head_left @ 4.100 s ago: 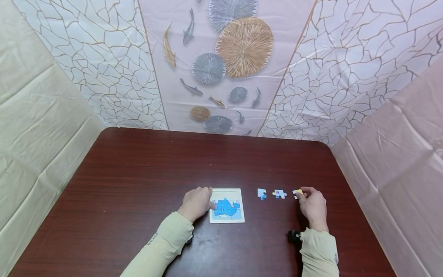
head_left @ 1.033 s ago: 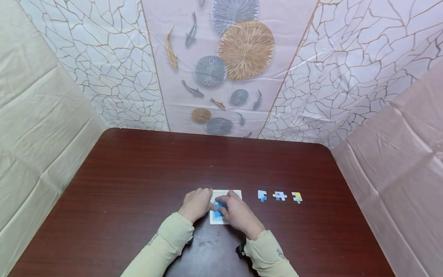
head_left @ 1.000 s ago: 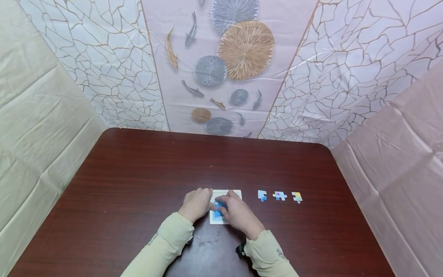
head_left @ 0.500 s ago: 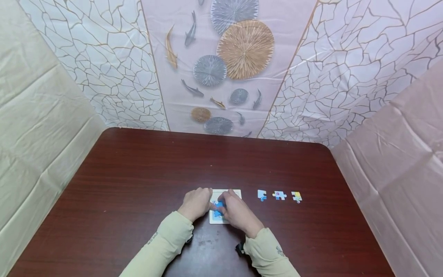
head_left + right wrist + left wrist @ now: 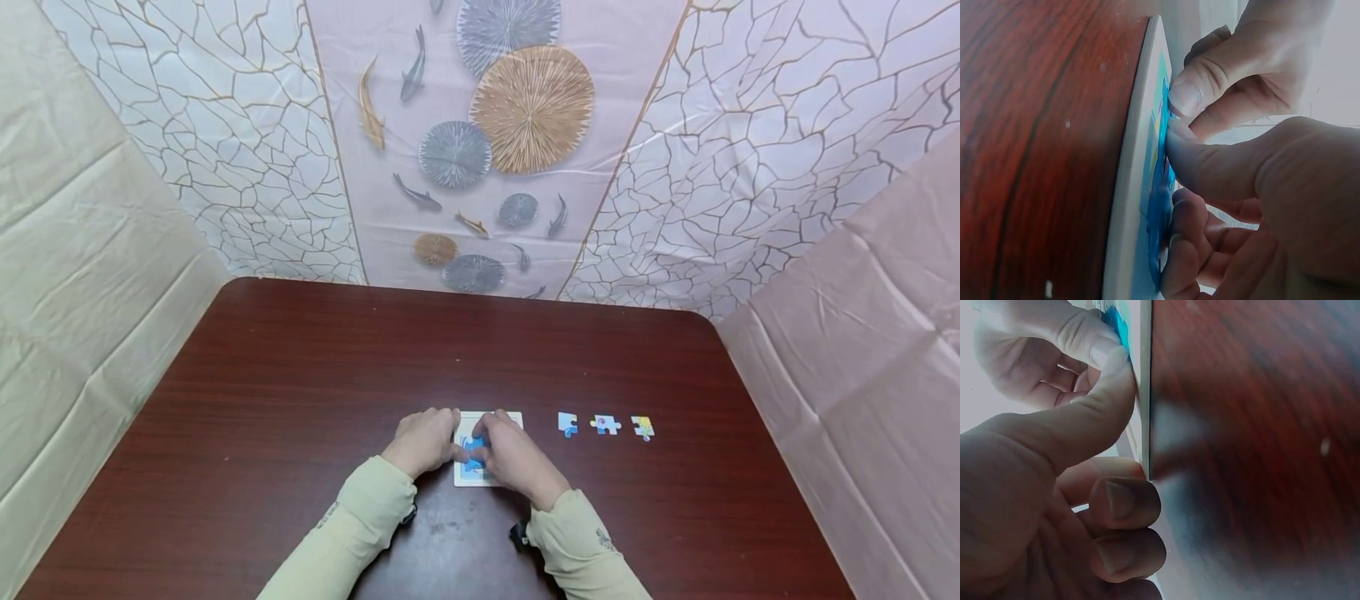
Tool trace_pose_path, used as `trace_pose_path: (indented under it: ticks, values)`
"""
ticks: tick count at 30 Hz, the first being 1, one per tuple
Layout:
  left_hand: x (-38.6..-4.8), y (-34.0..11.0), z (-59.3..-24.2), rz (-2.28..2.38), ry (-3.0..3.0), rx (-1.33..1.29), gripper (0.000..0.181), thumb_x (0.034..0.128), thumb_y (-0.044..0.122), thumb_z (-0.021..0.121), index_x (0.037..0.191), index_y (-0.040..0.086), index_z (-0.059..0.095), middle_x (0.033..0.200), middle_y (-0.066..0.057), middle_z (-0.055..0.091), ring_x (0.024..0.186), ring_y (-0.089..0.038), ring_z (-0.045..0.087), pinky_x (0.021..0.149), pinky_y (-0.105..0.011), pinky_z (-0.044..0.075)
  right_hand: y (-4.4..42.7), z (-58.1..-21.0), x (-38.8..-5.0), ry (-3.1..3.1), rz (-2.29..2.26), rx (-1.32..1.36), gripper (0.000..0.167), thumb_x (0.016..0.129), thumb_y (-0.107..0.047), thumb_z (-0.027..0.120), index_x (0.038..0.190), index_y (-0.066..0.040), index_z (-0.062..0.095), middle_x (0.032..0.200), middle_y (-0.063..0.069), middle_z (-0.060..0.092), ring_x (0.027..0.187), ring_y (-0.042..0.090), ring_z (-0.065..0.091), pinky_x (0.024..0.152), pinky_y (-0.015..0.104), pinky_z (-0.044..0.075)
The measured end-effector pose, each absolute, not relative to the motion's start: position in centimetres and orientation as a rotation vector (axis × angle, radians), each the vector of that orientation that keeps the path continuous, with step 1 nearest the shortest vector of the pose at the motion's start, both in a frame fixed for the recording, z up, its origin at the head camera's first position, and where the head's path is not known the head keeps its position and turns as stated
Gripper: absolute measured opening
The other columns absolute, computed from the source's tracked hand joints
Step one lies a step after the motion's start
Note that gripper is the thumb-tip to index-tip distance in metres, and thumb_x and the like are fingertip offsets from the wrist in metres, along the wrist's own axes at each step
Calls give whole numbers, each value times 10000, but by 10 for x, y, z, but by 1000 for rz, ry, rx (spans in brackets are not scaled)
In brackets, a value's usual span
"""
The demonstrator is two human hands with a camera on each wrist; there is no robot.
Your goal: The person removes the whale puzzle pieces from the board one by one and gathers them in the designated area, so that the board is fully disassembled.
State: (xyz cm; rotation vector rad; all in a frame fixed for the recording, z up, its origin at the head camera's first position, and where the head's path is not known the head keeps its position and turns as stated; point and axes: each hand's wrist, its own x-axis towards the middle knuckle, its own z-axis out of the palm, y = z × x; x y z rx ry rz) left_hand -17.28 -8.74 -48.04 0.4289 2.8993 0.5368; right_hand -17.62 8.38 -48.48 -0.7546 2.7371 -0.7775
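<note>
In the head view a square puzzle board (image 5: 468, 481) with a pale frame lies flat on the table, bearing a blue animal picture. My left hand (image 5: 423, 442) grips its left side, thumb over the frame and fingers curled at the far corner. My right hand (image 5: 517, 458) reaches across the board and covers its right half. In the right wrist view its thumb and fingers pinch a blue puzzle piece (image 5: 1161, 206) at the board's surface. Both thumb tips nearly meet there. Whether that piece is raised or seated I cannot tell.
Three loose puzzle pieces lie in a row right of the board: a blue-and-white one (image 5: 567, 424), a white one with a pink mark (image 5: 606, 425) and a yellow one (image 5: 642, 427). Patterned cloth (image 5: 465, 208) hangs behind the dark red-brown table (image 5: 337, 358).
My right hand has left the yellow piece, now turned differently, and moved left onto the board. Over the last second its fingers shift slightly there. The left hand stays at the board's left side.
</note>
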Motion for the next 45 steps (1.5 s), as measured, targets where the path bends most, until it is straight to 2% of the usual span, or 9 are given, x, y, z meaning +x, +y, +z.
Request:
trace_pose_path:
  ticks: [6,9,16,22,27,33,38,45]
  values:
    - [-174,-87,-482,523,2885,437,454,681,453,852,906,121,639,638,-17,559,597,-174,558,499,-354,407,84,-486,-177,2725,-779,-735,169,867,33,628,1027,-12,595,910,38,505,741,126,495,678,277,455]
    - [-174,-87,-482,510,2893,433,477,676,458,854,938,111,658,655,-31,583,615,-186,579,507,-360,417,84,-485,-176,2730,-787,-751,159,859,36,635,1007,-10,596,900,36,501,730,125,493,675,277,453]
    - [-172,-85,-482,494,2897,419,425,680,442,857,774,151,562,598,12,511,568,-163,535,492,-351,416,83,-484,-175,2728,-774,-762,172,842,59,621,992,-20,591,906,30,496,709,125,480,668,275,445]
    - [-172,-84,-482,492,2888,401,419,683,442,853,765,154,559,590,30,488,548,-132,499,483,-339,408,82,-483,-176,2732,-726,-738,249,790,117,569,976,-48,564,881,9,457,681,134,461,640,270,429]
    - [-172,-84,-482,509,2892,400,412,682,425,860,751,156,556,586,28,487,545,-128,490,488,-336,406,82,-480,-176,2713,-730,-699,264,794,122,583,981,-61,544,880,14,440,671,149,453,616,274,417]
    - [-172,-84,-480,504,2898,407,408,679,424,863,760,148,573,602,18,511,562,-135,510,493,-342,416,81,-479,-176,2714,-744,-712,219,851,1,680,970,-80,516,866,11,422,673,152,459,618,281,420]
    - [-172,-83,-480,508,2906,407,401,677,411,868,780,135,596,615,6,536,567,-148,526,487,-345,412,83,-479,-177,2681,-779,-729,235,852,-6,675,965,-93,489,872,19,426,680,155,455,619,280,418]
    - [-172,-83,-479,508,2911,406,434,671,399,875,704,154,518,594,9,518,555,-150,520,484,-355,409,87,-482,-180,2601,-932,-697,172,902,-68,672,946,-80,506,862,19,477,700,144,477,646,288,425]
